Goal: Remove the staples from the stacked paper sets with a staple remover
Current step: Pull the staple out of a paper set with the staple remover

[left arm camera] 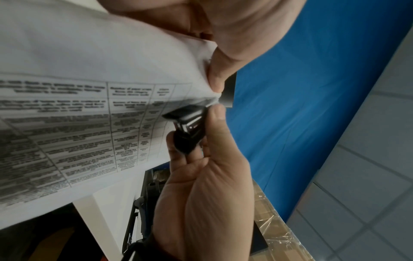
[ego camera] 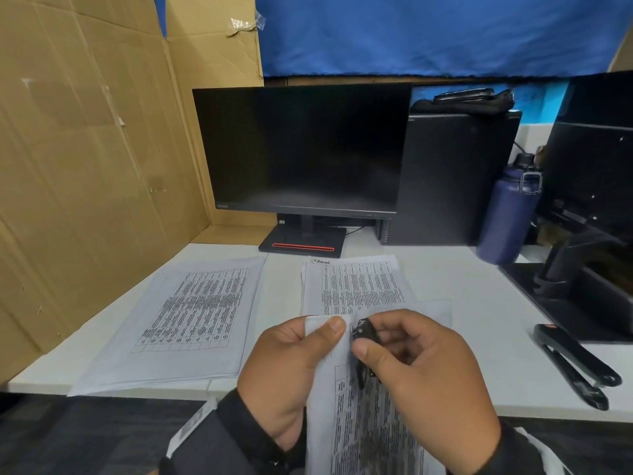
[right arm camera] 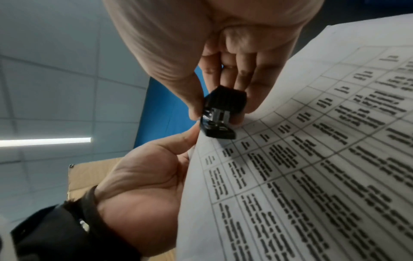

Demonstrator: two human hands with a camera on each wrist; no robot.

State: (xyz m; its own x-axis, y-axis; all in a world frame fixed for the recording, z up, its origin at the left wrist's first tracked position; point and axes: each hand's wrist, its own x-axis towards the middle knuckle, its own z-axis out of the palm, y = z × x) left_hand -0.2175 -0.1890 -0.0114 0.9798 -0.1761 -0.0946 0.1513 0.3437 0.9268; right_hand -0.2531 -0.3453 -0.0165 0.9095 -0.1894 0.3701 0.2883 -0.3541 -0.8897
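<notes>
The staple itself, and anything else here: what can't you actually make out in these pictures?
- The staple: hidden in all three views by the staple remover and the left hand's thumb pinching the corner of the paper set.
- The printed text: too blurred to read in every view.
- The right hand's fingertips: tucked behind the remover in the head view.
- The paper set's lower part: cut off by the head view's bottom edge.

The held paper set is showing white with a black-ruled table of dense black print. The staple remover is showing glossy black with silvery metal inside. 2 more white sheets, the left stack and the middle stack, are carrying the same black grid. The tabletop is looking white, the monitor black with a red stripe on its base, the bottle dark blue, the cloth bright blue, the cardboard tan.
</notes>
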